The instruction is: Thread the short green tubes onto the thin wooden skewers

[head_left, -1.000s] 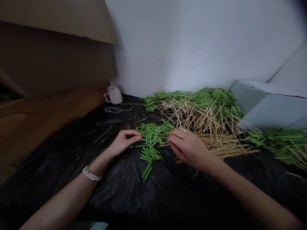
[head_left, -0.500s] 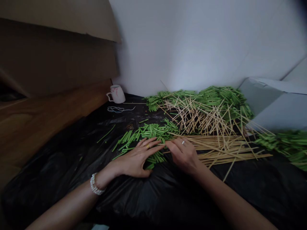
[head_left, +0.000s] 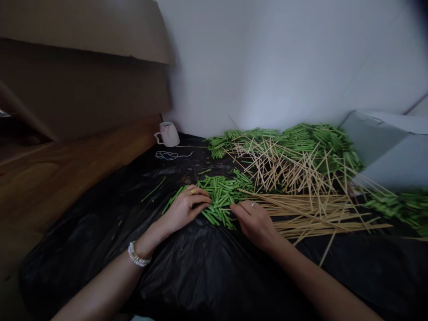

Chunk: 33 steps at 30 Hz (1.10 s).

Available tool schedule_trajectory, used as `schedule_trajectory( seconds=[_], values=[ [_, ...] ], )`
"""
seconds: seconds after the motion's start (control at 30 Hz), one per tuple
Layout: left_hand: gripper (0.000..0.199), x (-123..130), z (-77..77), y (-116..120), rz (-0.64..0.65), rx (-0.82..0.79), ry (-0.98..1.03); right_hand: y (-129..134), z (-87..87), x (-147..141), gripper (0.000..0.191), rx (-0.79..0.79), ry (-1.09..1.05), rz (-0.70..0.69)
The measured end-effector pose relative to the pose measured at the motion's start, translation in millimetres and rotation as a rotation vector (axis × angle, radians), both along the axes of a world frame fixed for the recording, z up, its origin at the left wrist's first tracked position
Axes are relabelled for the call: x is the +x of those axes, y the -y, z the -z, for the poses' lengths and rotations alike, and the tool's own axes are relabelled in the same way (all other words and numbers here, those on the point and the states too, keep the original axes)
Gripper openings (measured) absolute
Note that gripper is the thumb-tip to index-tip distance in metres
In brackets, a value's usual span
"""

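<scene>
Over the left side of a pile of short cut green stems is my left hand, its thumb and fingertips drawn together. Whatever lies between those fingertips is too small to make out. My right hand is closed at the pile's right edge, pinching a thin bamboo skewer whose pale tip pokes out toward the left. Most of that skewer is hidden by the hand. Many loose bamboo skewers lie beside and behind my right hand.
Skewers loaded with green stems are heaped along the wall, with more green stems at far right. A white mug and tangled string sit back left. Black plastic covers the surface; cardboard stands left, a pale box right.
My left hand has drawn back leftward, away from my right hand, and its spread fingers have come together. The right hand stays pinched at nearly the same place. The view has shifted slightly.
</scene>
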<state>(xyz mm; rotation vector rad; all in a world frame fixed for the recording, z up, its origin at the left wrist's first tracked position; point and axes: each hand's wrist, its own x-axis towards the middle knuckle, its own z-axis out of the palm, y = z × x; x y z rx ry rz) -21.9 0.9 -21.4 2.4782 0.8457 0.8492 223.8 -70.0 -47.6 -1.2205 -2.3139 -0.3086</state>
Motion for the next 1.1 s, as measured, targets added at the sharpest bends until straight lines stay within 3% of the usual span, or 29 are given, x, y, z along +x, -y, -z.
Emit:
schedule_trajectory(
  seconds=[0.33, 0.6, 0.77, 0.93, 1.1],
  values=[
    [0.019, 4.7, 7.9, 0.7, 0.022, 0.075, -0.193, 3.6, -2.2, -3.9, 0.031, 0.064, -0.02, -0.061],
    [0.022, 0.6, 14.6, -7.3, 0.003, 0.05, -0.083, 7.7, -3.7, -8.9, 0.027, 0.118, -0.018, -0.131],
    [0.023, -5.7, -6.8, -7.4, -0.008, -0.02, -0.083, 5.7, -2.2, -5.3, 0.028, 0.18, -0.03, -0.143],
    [0.023, -12.1, -33.2, -1.5, -0.059, -0.232, 0.032, 4.3, 2.1, -3.6, 0.033, 0.231, -0.025, -0.162],
    [0.025, -1.6, -28.6, 15.5, -0.183, -0.44, 0.356, 7.2, -2.5, -4.6, 0.033, 0.264, -0.063, -0.194]
  ],
)
